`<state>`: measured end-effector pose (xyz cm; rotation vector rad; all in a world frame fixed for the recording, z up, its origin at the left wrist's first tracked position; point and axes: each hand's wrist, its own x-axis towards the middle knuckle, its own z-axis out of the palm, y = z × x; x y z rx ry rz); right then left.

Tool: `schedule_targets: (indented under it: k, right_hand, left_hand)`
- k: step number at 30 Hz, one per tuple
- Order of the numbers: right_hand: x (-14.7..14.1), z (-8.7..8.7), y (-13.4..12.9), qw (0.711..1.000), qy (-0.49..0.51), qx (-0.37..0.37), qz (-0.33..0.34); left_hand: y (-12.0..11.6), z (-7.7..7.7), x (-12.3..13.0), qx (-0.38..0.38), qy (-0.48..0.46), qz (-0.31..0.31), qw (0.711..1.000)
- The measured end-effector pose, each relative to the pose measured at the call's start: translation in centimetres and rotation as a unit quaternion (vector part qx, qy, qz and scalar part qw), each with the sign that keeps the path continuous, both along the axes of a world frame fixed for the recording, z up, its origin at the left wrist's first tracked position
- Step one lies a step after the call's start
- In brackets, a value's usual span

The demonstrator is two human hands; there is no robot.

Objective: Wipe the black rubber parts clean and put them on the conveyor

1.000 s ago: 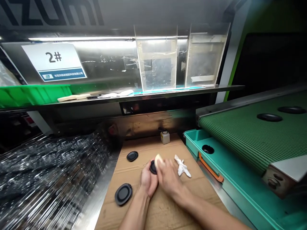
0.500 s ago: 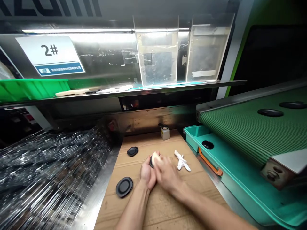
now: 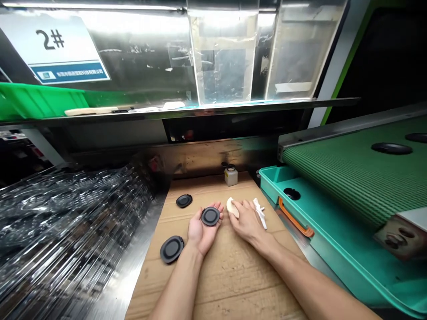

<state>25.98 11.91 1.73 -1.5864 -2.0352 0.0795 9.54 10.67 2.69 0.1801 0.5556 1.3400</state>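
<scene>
A cardboard-covered table (image 3: 216, 275) runs beside a teal tray (image 3: 287, 209). Near its far edge stand a small bottle (image 3: 231, 176) and a black rubber disc (image 3: 183, 201); another black disc (image 3: 171, 249) lies toward the left edge. The left hand (image 3: 200, 233) lies open, palm up, carrying a third disc (image 3: 210, 216). The right hand (image 3: 247, 220) curls around a cream pad (image 3: 232, 207), just beside a crumpled white cloth (image 3: 259, 212).

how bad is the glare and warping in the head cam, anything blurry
In the head view, strip light glares off the steel panel and clear acrylic holders; the stacked clear plastic streaks with reflections; wide-angle warping bows the shelf edge; the left hand, right hand and black round disc look reasonably sharp.
</scene>
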Motion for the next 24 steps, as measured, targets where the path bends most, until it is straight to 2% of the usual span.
schedule_targets:
  k: [6,8,10,13,19,22,24]
  right_hand:
    - [1.0,1.0,0.4,0.989,0.037,-0.14,0.017]
    - [1.4,1.7,0.5,0.978,0.087,-0.183,0.041]
    - [1.3,2.3,0.3,0.958,0.185,-0.195,0.102]
    - [0.4,2.7,-0.3,0.92,0.293,-0.17,0.197]
    - [-1.7,1.6,-0.9,0.903,0.346,-0.168,0.192]
    - [-1.5,1.5,-0.7,0.885,0.347,-0.221,0.216]
    - [-0.9,1.7,-0.5,0.883,0.32,-0.263,0.22]
  left_hand:
    - [0.4,0.1,-0.5,-0.007,0.04,0.042,0.998]
    - [0.7,0.0,-0.4,-0.006,0.054,0.056,0.997]
    - [0.9,-0.2,-0.1,-0.002,0.059,0.062,0.996]
    - [1.0,-0.6,0.5,0.005,0.06,0.06,0.996]
    - [0.2,-1.0,2.0,0.053,0.091,0.017,0.994]
    - [-0.1,-0.8,2.1,0.037,0.101,0.007,0.994]
    - [-0.1,-0.7,2.1,0.032,0.095,0.003,0.995]
